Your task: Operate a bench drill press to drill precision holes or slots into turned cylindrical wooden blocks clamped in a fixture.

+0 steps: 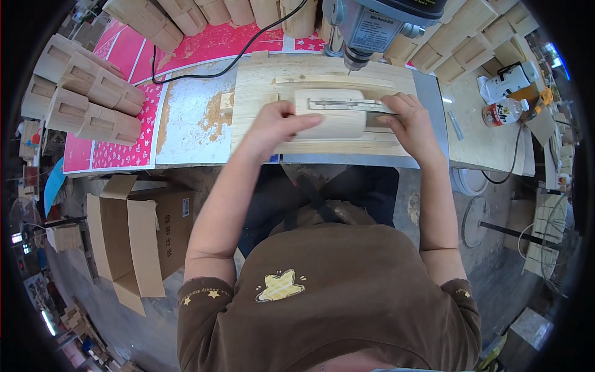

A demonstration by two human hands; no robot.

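Note:
A pale wooden block (338, 128) with rounded ends lies on a wooden board (254, 80) on the bench, between thin wooden strips. My left hand (276, 129) grips the block's left end, its thumb across the top; the other fingertips are partly hidden. Over the block lies a narrow slotted metal strip (341, 104). My right hand (408, 121) pinches the strip's right end, beside the block's right end. Just beyond the block hangs a bench drill (372, 31), its chuck (357, 59) holding a thin bit above the far wooden strip.
Wooden pieces with rectangular recesses are stacked at the left (93, 118) and far edge (186, 15). A black cable (238, 56) crosses the bench. At the right stand a bottle (505, 111) and a white container (508, 80). An open cardboard box (142, 229) sits on the floor.

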